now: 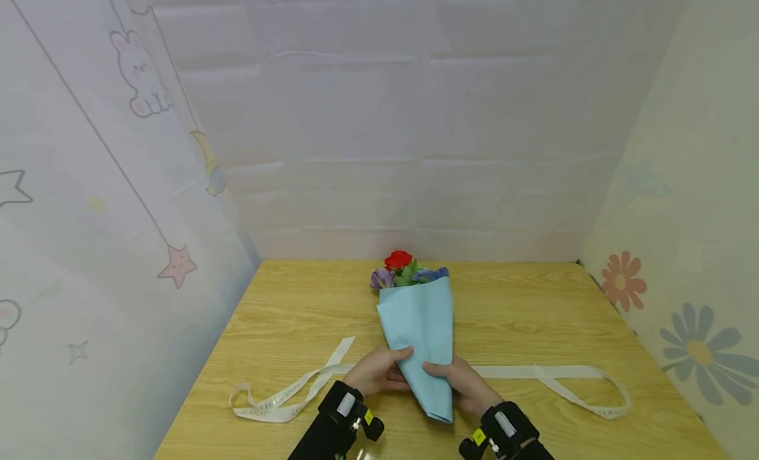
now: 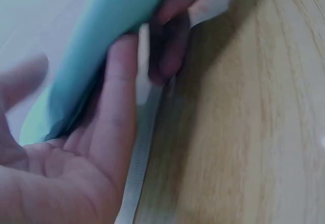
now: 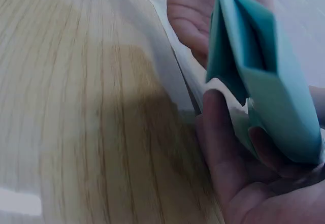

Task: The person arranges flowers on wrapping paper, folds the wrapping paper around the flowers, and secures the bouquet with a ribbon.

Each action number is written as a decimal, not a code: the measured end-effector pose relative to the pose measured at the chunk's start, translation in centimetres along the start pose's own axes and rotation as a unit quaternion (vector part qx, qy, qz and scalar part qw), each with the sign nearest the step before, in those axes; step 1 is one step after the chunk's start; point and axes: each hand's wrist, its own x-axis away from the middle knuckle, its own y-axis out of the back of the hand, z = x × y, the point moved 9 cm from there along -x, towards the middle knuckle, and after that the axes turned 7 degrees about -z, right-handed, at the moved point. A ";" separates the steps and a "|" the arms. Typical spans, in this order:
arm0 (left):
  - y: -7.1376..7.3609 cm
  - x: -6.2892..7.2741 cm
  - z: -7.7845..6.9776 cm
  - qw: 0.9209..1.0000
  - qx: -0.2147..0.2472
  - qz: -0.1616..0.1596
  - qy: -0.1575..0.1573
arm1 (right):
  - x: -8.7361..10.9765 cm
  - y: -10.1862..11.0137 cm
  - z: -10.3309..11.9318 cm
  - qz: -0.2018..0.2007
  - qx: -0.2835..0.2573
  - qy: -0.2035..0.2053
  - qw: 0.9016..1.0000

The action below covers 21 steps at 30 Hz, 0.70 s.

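A bouquet in light blue wrapping paper [image 1: 423, 325] is held between both hands above the table, flowers pointing away. A red flower [image 1: 398, 259], a purple flower [image 1: 382, 279] and a blue flower [image 1: 431, 275] stick out at its top. My left hand [image 1: 376, 373] grips the lower left side, thumb on the front and fingers underneath. On the lower right, my right hand [image 1: 468, 386] holds it the same way. The folded bottom end of the wrap [image 3: 284, 102] shows in the right wrist view. A white printed ribbon [image 1: 516, 372] passes behind the bouquet, its middle hidden.
The ribbon's left part [image 1: 269, 410] lies in loose loops on the wooden table [image 1: 284, 308], and its right part curls back in a loop. A pale back wall and patterned side walls enclose the table.
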 end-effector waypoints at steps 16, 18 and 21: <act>1.8 -2.0 -3.3 0.987 -0.034 -0.114 -0.110 | 0.5 -1.0 -1.3 0.028 0.001 -0.019 0.999; 1.7 -2.4 -2.6 0.991 -0.005 -0.098 -0.091 | 0.7 -1.3 -1.2 0.049 -0.002 -0.024 0.999; 2.0 -2.7 -1.6 0.993 0.041 -0.097 -0.051 | 0.6 -0.8 -0.7 0.041 -0.007 -0.028 0.999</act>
